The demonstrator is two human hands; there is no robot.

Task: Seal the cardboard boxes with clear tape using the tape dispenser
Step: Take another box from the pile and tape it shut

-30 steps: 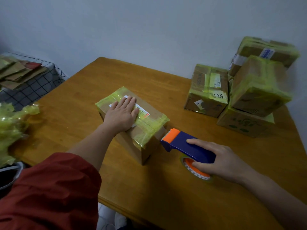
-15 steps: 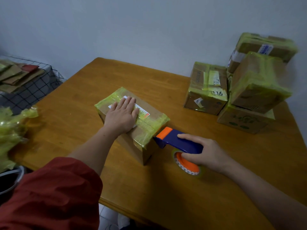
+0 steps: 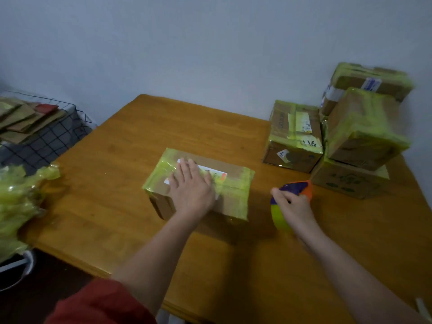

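A cardboard box point(image 3: 236, 183) wrapped in yellowish tape, with a white label on top, lies in the middle of the wooden table point(image 3: 121, 211). My left hand point(image 3: 190, 190) presses flat on its top with straight fingers. My right hand point(image 3: 293, 206) grips the blue and orange tape dispenser point(image 3: 297, 187) to the right of the box and apart from it. The dispenser's orange end points away from the box. Its yellowish tape roll point(image 3: 279, 219) shows below my hand.
Several taped boxes point(image 3: 294, 136) are stacked at the table's back right against the wall. A wire basket point(image 3: 53, 141) with flat cardboard pieces stands at the left. Crumpled yellow tape or film point(image 3: 18, 202) lies at the table's left edge.
My right hand has pulled the dispenser away from the box's right end and turned it, so the orange end now points right. The box appears turned under my left hand.
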